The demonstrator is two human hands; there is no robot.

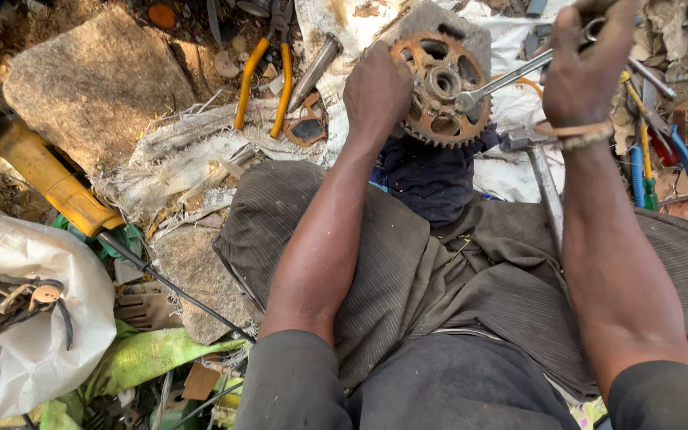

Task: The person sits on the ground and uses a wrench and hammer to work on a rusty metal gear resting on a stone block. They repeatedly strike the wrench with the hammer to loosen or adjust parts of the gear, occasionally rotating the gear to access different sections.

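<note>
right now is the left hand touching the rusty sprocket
Touching. The head view shows the left hand pressed against the left rim of the rusty sprocket, with no gap between knuckles and teeth.

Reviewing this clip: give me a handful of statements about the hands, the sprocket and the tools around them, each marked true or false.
1. The left hand grips the rusty sprocket at its edge. True.
2. The right hand is empty. False: it holds a spanner whose head sits at the sprocket's hub.
3. The pliers with yellow handles lie on the ground left of the sprocket. True.
4. The sprocket is shiny and clean. False: it is brown with rust.
5. A hammer lies below the right wrist, its handle over the lap. True.
6. The yellow grinder is in the left hand. False: it lies on the ground at far left, untouched.
</note>
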